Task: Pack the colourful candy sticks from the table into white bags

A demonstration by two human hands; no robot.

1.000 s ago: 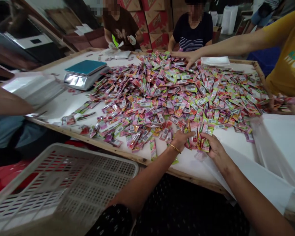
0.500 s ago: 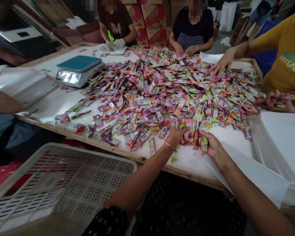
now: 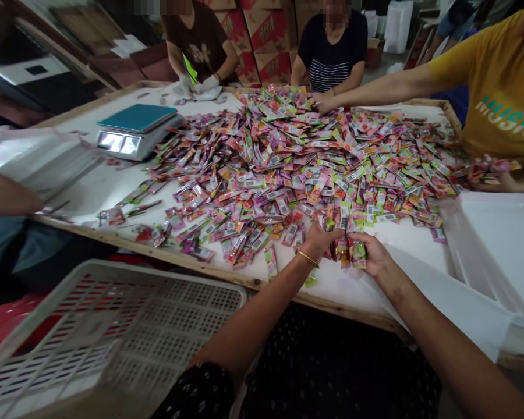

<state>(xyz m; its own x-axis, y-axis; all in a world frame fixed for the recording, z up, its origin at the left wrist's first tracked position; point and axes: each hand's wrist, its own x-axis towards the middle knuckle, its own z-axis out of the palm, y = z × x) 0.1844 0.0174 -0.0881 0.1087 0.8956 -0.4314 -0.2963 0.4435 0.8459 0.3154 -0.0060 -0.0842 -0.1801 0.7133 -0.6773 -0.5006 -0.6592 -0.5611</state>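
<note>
A wide heap of small colourful sachets [image 3: 305, 157] covers the white table [image 3: 109, 186]. At the heap's near edge, both of my hands close around one bunch of sachets [image 3: 347, 233] held upright on the tabletop. My left hand [image 3: 318, 241], with a gold bangle on its wrist, presses the bunch from the left. My right hand [image 3: 373, 253] presses it from the right, lying over a flat white bag [image 3: 441, 297].
A digital scale [image 3: 135, 131] stands at the far left. A white plastic crate [image 3: 113, 331] sits below the near table edge. White bags [image 3: 493, 244] are stacked at right. Other people's hands work the heap from the far side, right and left.
My two hands have squeezed the gathered sachets closer into a tighter bunch. The person in yellow has stretched an arm across to the far side of the heap.
</note>
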